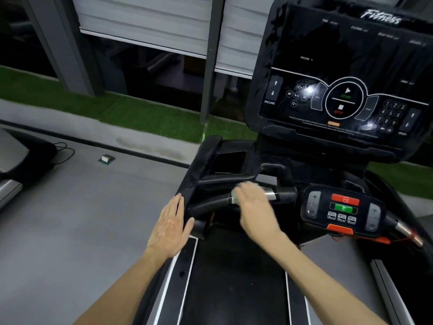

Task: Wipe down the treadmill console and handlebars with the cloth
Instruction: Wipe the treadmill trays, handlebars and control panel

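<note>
The black treadmill console (pixel 339 78) with its dark touch screen rises at the upper right. Below it sits a small button panel (pixel 342 209) with red and green keys. A black front handlebar (pixel 210 205) runs left from that panel. My right hand (pixel 255 205) lies over this bar, blurred, fingers stretched out, pressing a pale green cloth (pixel 234 198) onto it; only an edge of the cloth shows. My left hand (pixel 168 228) rests flat against the left side arm (pixel 192 184) of the treadmill, fingers straight, thumb spread.
The black running belt (pixel 234 277) stretches under my arms. A recessed pocket (pixel 229 160) sits above the left arm. An orange safety clip with red cord (pixel 375 239) hangs by the right handlebar (pixel 403 228). A small box (pixel 106 158) and a cable (pixel 63 151) lie on the grey floor.
</note>
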Available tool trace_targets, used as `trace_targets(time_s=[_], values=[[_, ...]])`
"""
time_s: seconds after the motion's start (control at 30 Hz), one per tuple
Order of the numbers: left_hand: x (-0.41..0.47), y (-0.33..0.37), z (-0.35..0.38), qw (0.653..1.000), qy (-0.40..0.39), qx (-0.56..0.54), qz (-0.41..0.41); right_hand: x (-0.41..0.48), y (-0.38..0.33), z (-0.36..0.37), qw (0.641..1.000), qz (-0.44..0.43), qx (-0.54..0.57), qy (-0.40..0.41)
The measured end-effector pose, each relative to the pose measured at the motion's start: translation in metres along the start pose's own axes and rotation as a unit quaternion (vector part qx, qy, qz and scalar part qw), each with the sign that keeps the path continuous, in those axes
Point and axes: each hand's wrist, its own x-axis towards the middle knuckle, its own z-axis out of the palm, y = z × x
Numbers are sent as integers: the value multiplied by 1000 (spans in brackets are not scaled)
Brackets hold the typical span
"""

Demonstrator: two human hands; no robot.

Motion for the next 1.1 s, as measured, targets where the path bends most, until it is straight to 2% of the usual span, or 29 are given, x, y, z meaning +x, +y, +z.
trace_targets(time_s=[0.07, 0.17, 0.37, 0.43, 0.53, 0.63, 0.73, 0.83, 1.1], values=[[0, 0, 0, 1000, -1, 2, 3, 8, -23, 15, 998, -64, -3, -16], [0, 0, -1, 1000, -2, 5, 3, 7, -14, 4, 998, -60, -17, -16], [0, 0, 2, 1000, 2, 11, 4, -35, 56, -31, 992, 83, -90, 3], [-1, 1, 1, 1000, 2, 8, 2, -43, 56, -24, 990, 113, -89, 14], [-1, 2, 1, 1000, 5, 7, 4, -36, 41, -6, 987, 133, -44, 73], [-1, 4, -1, 1000, 4, 6, 1, -12, 7, 16, 997, 35, -7, 68], [-2, 5, -4, 1000, -6, -13, 14, 10, -50, 41, 996, -66, -55, -26], [-2, 4, -6, 999, -10, -33, 20, 16, -95, 58, 987, -91, -92, -98], [-3, 2, -4, 999, -5, -45, 6, 1, -94, 76, 982, -142, -63, -103]])
